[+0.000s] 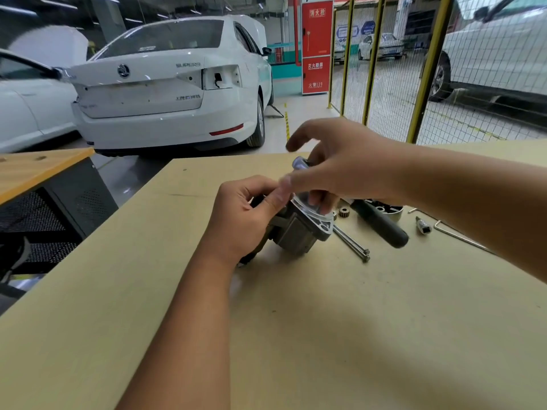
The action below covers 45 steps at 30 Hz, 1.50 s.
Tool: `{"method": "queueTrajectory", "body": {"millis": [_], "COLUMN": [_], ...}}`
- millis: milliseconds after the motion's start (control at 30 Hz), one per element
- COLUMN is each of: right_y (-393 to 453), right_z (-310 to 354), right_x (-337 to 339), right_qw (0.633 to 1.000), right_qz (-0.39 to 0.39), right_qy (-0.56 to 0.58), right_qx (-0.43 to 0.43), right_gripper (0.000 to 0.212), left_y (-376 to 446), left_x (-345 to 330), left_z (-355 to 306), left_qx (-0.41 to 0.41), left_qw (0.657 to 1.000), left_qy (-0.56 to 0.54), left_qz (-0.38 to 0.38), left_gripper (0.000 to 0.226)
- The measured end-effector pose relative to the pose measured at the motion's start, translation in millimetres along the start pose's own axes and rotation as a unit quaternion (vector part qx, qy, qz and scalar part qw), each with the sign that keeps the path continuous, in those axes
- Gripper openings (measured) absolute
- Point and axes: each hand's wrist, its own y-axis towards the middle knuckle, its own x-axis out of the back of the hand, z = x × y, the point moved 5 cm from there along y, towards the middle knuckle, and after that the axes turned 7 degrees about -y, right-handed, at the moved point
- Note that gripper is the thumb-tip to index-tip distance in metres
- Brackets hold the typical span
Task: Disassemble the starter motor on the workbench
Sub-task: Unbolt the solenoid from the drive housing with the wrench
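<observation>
Left hand, centre of frame, grips the rear of the starter motor, fingers curled round it. Motor lies on the workbench; long axis appears to run lower left to upper right. Right hand, just above and beyond, grips the flanged nose housing, index finger free. Judgement: pull-off goes along that axis, up-right. Farther right: through bolts, screwdriver.

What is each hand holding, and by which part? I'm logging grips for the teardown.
Left hand grips the grey metal starter motor housing at its dark rear end. Right hand grips its silvery nose, blurred.
</observation>
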Motion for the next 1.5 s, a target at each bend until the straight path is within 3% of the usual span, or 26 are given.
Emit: {"method": "queueTrajectory", "body": {"millis": [100,200,333,367,433,533,600,667,733,800,900,967,1300,1433,1500], "right_y": [-10,-19,-21,-21,-21,-20,-20,-20,-21,-22,-20,-20,-16,-15,-8], "right_z": [-9,-10,-3,0,-2,-3,-6,-9,-9,-8,1,-1,-15,-17,-12], "right_x": [9,7,6,7,13,15,11,8,5,4,6,5,4,43,46], "right_qw": [0.998,0.993,0.979,0.985,1.000,0.946,0.928,0.958,0.996,0.996,0.985,0.978,0.987,0.962,0.962], "right_qz": [-0.040,-0.003,0.035,0.037,0.002,-0.093,-0.108,-0.102,-0.077,-0.078,-0.115,-0.113,-0.111,-0.235,-0.235], "right_qy": [0.032,0.102,0.187,0.160,-0.021,-0.291,-0.334,-0.256,-0.049,0.049,-0.120,-0.161,-0.060,0.061,0.062], "right_qx": [-0.038,-0.066,-0.069,-0.053,0.012,0.109,0.127,0.084,0.017,-0.017,0.052,0.067,0.099,0.122,0.126], "right_gripper": [0.047,0.028,0.034,0.035,0.040,0.037,0.035,0.041,0.043,0.038,0.029,0.026,0.017,0.019,0.035], "left_y": [1,0,-1,-1,-2,-1,0,-1,-1,-2,-2,-2,-2,-1,-2], "left_x": [1,1,2,3,3,2,1,1,0,0,1,-1,-1,0,1], "left_z": [1,3,7,7,7,6,6,6,6,5,2,1,-1,2,4], "left_qx": [0.001,-0.001,0.010,0.018,0.033,0.029,0.029,0.030,0.031,0.031,0.038,0.038,0.027,0.023,0.020], "left_qw": [1.000,1.000,1.000,0.999,0.999,0.999,0.999,0.999,0.999,0.999,0.998,0.998,0.999,0.999,0.999], "left_qy": [0.000,-0.006,-0.023,-0.032,-0.040,-0.036,-0.043,-0.035,-0.024,-0.024,-0.041,-0.049,-0.005,-0.016,-0.015], "left_qz": [-0.011,-0.013,-0.012,-0.010,0.001,0.020,0.015,0.000,-0.005,-0.008,0.002,0.004,-0.031,-0.038,-0.040], "left_gripper": [0.013,0.011,0.010,0.010,0.009,0.012,0.014,0.011,0.005,0.004,0.007,0.012,0.015,0.014,0.011]}}
